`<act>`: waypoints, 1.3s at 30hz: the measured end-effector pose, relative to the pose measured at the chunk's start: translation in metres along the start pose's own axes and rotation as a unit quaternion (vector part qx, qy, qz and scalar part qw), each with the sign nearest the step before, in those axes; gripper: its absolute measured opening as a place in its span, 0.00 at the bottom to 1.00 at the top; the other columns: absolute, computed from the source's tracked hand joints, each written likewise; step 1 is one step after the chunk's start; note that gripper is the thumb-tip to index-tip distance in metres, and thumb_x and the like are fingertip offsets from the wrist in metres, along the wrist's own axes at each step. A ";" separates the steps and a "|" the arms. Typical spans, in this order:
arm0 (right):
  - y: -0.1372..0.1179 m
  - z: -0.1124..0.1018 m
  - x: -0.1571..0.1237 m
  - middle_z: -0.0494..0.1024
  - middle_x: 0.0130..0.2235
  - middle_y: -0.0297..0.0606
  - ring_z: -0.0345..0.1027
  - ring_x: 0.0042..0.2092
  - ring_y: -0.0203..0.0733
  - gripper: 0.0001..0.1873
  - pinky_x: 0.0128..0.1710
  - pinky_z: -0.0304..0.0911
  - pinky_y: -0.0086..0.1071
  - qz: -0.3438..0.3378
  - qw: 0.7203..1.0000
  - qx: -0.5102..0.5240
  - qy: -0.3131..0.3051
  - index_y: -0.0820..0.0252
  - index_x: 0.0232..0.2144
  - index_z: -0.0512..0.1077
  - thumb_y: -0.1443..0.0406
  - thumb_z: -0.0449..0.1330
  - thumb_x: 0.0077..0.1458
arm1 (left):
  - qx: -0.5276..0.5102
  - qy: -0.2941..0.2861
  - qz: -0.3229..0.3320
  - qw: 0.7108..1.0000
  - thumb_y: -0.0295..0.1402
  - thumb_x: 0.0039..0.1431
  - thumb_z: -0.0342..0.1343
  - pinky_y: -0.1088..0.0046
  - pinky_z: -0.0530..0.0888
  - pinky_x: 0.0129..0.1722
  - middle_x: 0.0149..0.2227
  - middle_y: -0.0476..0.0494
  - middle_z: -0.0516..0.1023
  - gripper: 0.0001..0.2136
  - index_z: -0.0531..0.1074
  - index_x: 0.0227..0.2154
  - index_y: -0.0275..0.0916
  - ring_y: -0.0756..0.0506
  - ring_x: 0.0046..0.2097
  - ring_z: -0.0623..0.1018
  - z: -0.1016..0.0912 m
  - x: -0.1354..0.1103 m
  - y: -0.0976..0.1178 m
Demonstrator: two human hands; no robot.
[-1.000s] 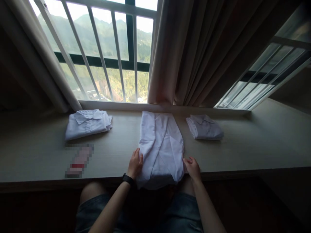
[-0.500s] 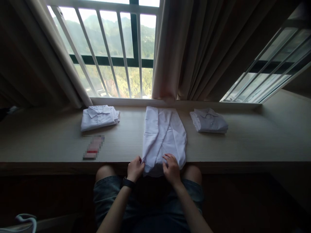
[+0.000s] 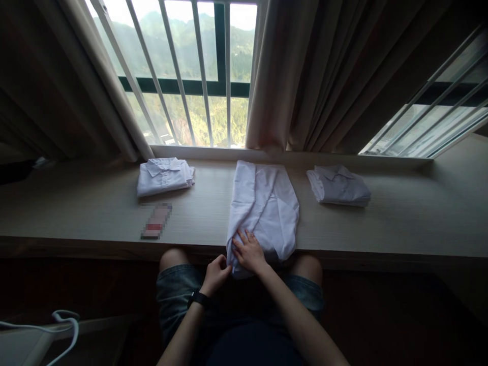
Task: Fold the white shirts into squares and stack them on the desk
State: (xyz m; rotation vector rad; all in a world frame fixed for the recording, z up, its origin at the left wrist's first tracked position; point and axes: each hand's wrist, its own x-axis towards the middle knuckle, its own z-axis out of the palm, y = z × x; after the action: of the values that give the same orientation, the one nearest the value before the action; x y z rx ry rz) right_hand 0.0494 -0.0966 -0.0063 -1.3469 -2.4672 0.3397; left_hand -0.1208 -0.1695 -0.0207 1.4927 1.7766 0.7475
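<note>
A white shirt [image 3: 274,213], partly folded with its sleeves laid across it, lies in front of me, its near end hanging over the table's front edge. My left hand [image 3: 216,274], with a dark watch on the wrist, pinches the shirt's near left corner. Flat on the cloth close to that corner rests my right hand [image 3: 249,251], fingers spread. One folded white shirt [image 3: 163,178] sits at the back left. Another folded white shirt [image 3: 338,187] is at the back right.
The pale wooden table [image 3: 412,218] runs along a barred window [image 3: 190,76]. A blurred-out flat object [image 3: 156,221], perhaps a phone, lies left of the middle shirt. Grey curtains [image 3: 282,76] hang behind. A white cable [image 3: 68,325] loops at the lower left.
My right hand has moved left across the shirt and now lies flat near the left side. My left hand keeps its pinch at the corner. The view has shifted slightly.
</note>
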 end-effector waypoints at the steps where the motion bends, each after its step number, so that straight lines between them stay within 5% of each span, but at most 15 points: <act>1: -0.001 0.002 0.000 0.54 0.70 0.39 0.42 0.71 0.59 0.26 0.67 0.44 0.55 0.001 1.000 0.001 0.005 0.46 0.63 0.66 0.56 0.57 0.63 | 0.009 0.024 -0.012 1.000 0.33 0.53 0.54 0.75 0.63 0.32 0.24 0.53 0.70 0.05 0.64 0.25 0.41 0.49 0.29 0.71 0.003 -0.003 -0.002; 8: -0.010 0.008 -0.002 0.56 0.70 0.42 0.40 0.71 0.58 0.27 0.68 0.40 0.54 0.022 0.999 0.030 0.032 0.52 0.61 0.68 0.57 0.59 0.60 | 0.032 0.100 0.025 0.994 0.36 0.60 0.52 0.72 0.70 0.35 0.32 0.47 0.73 0.05 0.66 0.34 0.41 0.47 0.32 0.74 0.018 -0.019 0.000; 12: -0.017 0.003 0.010 0.73 0.57 0.47 0.57 0.63 0.53 0.18 0.63 0.53 0.44 0.122 0.985 0.074 0.101 0.60 0.47 0.78 0.58 0.54 0.62 | 0.013 0.182 0.044 0.982 0.44 0.60 0.55 0.64 0.72 0.48 0.47 0.38 0.75 0.16 0.68 0.45 0.39 0.40 0.47 0.77 0.016 -0.006 0.004; 16: -0.018 -0.002 0.031 0.78 0.42 0.44 0.67 0.49 0.48 0.15 0.52 0.61 0.38 0.163 0.980 0.088 0.071 0.57 0.41 0.79 0.59 0.56 0.62 | -0.076 0.138 -0.013 0.987 0.42 0.63 0.52 0.67 0.73 0.44 0.41 0.41 0.79 0.13 0.68 0.44 0.39 0.43 0.43 0.79 0.015 0.012 0.008; 21: -0.011 -0.001 0.040 0.76 0.41 0.40 0.68 0.46 0.45 0.11 0.48 0.61 0.34 0.144 0.985 0.085 0.039 0.54 0.42 0.79 0.61 0.60 0.59 | -0.040 0.141 -0.038 0.989 0.38 0.59 0.55 0.73 0.68 0.35 0.30 0.47 0.78 0.07 0.71 0.32 0.40 0.46 0.33 0.77 0.009 0.016 0.022; 24: -0.010 0.003 0.037 0.76 0.42 0.41 0.67 0.47 0.45 0.13 0.50 0.60 0.35 0.146 0.985 0.078 0.050 0.54 0.44 0.78 0.59 0.57 0.63 | 0.035 0.176 -0.038 0.983 0.39 0.63 0.51 0.73 0.65 0.34 0.28 0.47 0.78 0.11 0.71 0.28 0.41 0.46 0.32 0.76 0.002 0.009 0.027; 28: -0.014 0.005 0.037 0.75 0.44 0.43 0.67 0.48 0.47 0.19 0.49 0.60 0.38 0.151 0.986 0.045 0.049 0.51 0.52 0.74 0.55 0.52 0.66 | 0.054 0.138 -0.075 0.986 0.38 0.65 0.48 0.72 0.64 0.33 0.28 0.45 0.78 0.12 0.71 0.28 0.41 0.44 0.32 0.77 -0.003 0.007 0.024; 35: -0.020 0.001 0.047 0.73 0.54 0.51 0.66 0.55 0.50 0.24 0.56 0.60 0.39 0.189 0.975 0.087 0.080 0.65 0.59 0.68 0.66 0.51 0.61 | 0.033 0.187 0.013 0.982 0.38 0.67 0.45 0.71 0.68 0.37 0.32 0.43 0.78 0.10 0.69 0.34 0.42 0.43 0.35 0.78 -0.001 0.013 0.019; 39: -0.016 -0.001 0.048 0.54 0.70 0.44 0.45 0.70 0.53 0.36 0.66 0.45 0.49 0.073 0.991 0.036 0.105 0.54 0.68 0.57 0.72 0.51 0.57 | 0.034 0.188 0.010 0.982 0.39 0.66 0.45 0.70 0.68 0.37 0.32 0.43 0.78 0.11 0.68 0.33 0.41 0.43 0.35 0.78 -0.009 0.015 0.013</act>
State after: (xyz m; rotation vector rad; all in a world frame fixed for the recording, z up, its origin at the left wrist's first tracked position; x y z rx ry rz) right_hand 0.0129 -0.0642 0.0071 -1.4559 -2.1715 0.3010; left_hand -0.1224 -0.1526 -0.0073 1.4878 2.0843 1.0419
